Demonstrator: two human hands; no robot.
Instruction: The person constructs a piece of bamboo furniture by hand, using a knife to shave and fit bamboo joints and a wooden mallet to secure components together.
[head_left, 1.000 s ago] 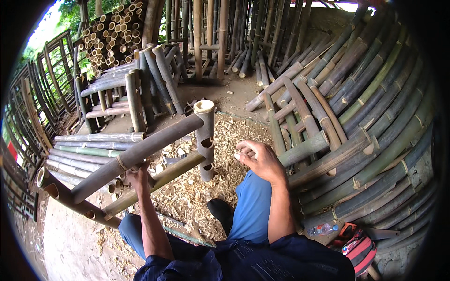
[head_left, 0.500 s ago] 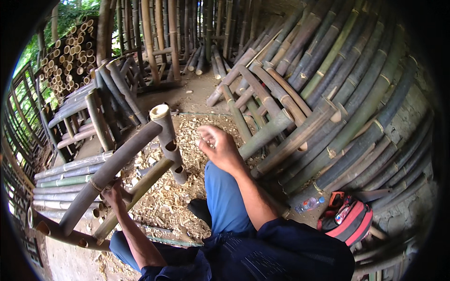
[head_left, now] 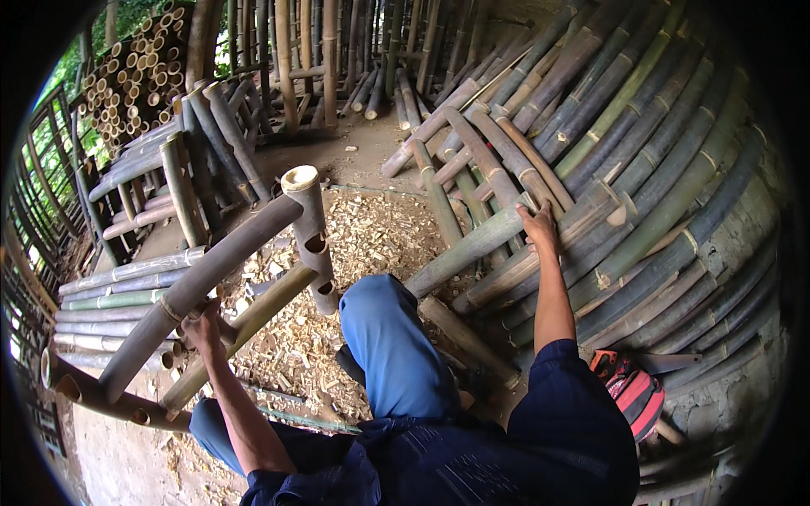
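Note:
On the left stands a bamboo frame point(head_left: 224, 246), its two long rails joined to an upright post with cut holes at the far end and another piece at the near end. My left hand point(head_left: 202, 327) is closed around it between the rails, near a short crosspiece. Off to the right, my right hand point(head_left: 540, 224) grips the upper end of a thick grey-green bamboo post point(head_left: 468, 249). That post belongs to a second bamboo frame point(head_left: 485, 156) leaning on the stacked poles. Some of the right fingers are hidden behind the bamboo.
Wood chips point(head_left: 371, 228) cover the ground around my blue-trousered knee point(head_left: 392, 337). Long bamboo poles point(head_left: 658, 160) lean along the right wall. A red and black bag point(head_left: 637, 396) lies at lower right. Bamboo lengths point(head_left: 126, 287) lie at left, and cut tubes point(head_left: 135, 76) are piled behind.
My right hand has moved from above my knee out to the right and taken hold of the second frame's post. My left hand keeps its hold. The view has shifted slightly.

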